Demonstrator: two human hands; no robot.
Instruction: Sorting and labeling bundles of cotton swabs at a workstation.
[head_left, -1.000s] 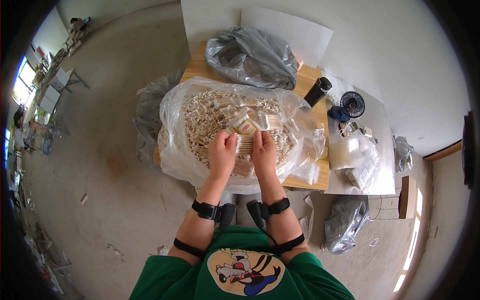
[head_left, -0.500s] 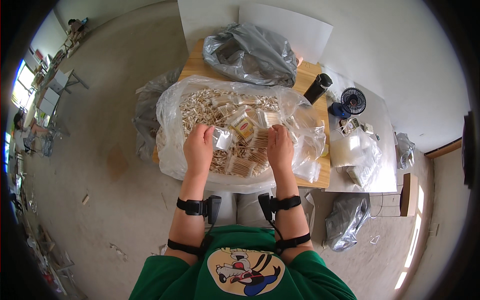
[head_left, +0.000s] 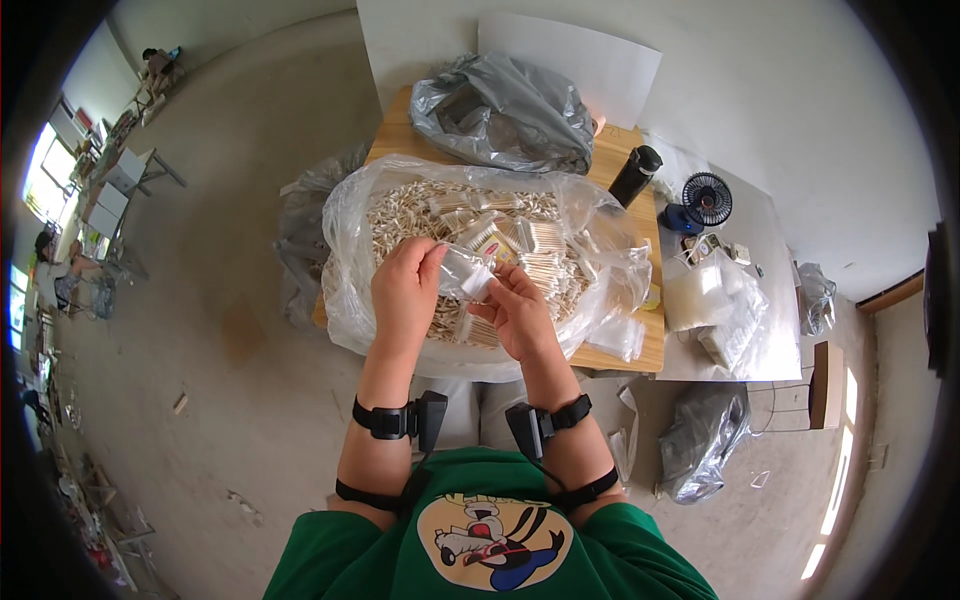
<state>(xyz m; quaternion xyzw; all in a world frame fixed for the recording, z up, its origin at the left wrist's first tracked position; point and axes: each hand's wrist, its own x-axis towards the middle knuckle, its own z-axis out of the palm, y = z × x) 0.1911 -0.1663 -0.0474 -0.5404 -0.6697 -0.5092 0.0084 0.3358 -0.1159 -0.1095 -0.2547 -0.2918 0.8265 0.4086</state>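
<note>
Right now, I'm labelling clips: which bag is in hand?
The small clear bag: only it is pinched in the left hand; the swab bag lies on the table.

Pale wall (head_left: 800,120), greyish floor (head_left: 250,420), bright window (head_left: 50,178) at left, probably white tables (head_left: 125,168) nearby.

Mid-frame, the left hand (head_left: 405,290) holds a clear bag (head_left: 462,270) — right hand (head_left: 522,318) at its edge — above heaped swabs (head_left: 395,212).

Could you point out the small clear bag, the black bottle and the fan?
Small clear bag (head_left: 463,272), head view: middle of its plastic.
Black bottle (head_left: 633,179), head view: middle of its side.
Fan (head_left: 707,200), head view: centre of its round front.
</note>
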